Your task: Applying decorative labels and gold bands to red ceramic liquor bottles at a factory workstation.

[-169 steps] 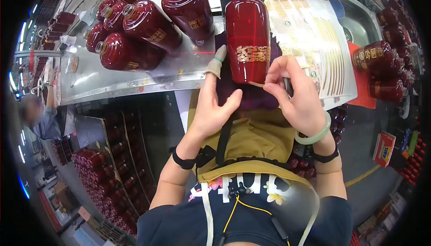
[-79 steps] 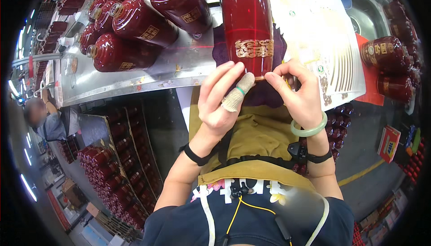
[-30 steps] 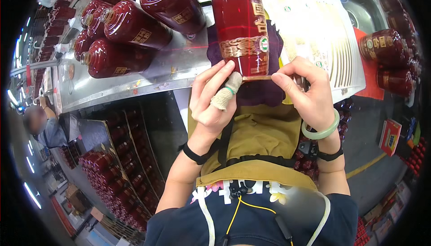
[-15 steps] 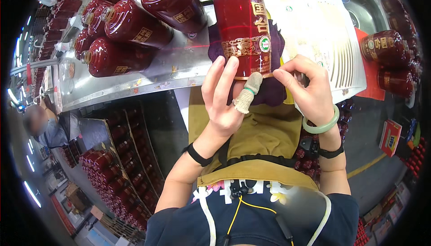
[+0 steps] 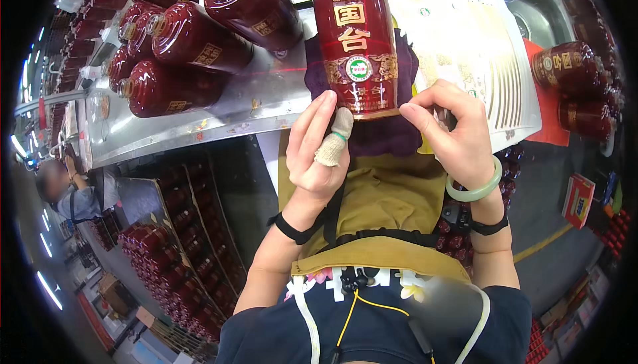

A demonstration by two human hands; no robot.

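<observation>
Thumb and forefinger pressed together, the grip of the right hand (image 5: 458,132) seems to pinch the end of a thin gold strip (image 5: 374,116) at the lower right corner of the red bottle (image 5: 355,38), probably to keep that narrow piece taut and level with the base edge; the contact is too small to be certain. The left hand (image 5: 311,161) has its grip loose, fingers extended rather than wrapped round the glass, with 1 knitted finger cover (image 5: 330,148) against the bottle's lower left edge, likely to steady it while the knit keeps skin off the surface. The bottle is at the near edge of the tabletop (image 5: 246,113), on a purple cloth (image 5: 382,141), base toward the person and decorated front in view; the cloth presumably cushions the glass. A printed sheet (image 5: 458,31) with gold stripes (image 5: 508,95) lies just to the right, perhaps to keep the reach short. Other red bottles (image 5: 189,28) are gathered farther left, apart from the handled bottle, which leaves both hands room
</observation>
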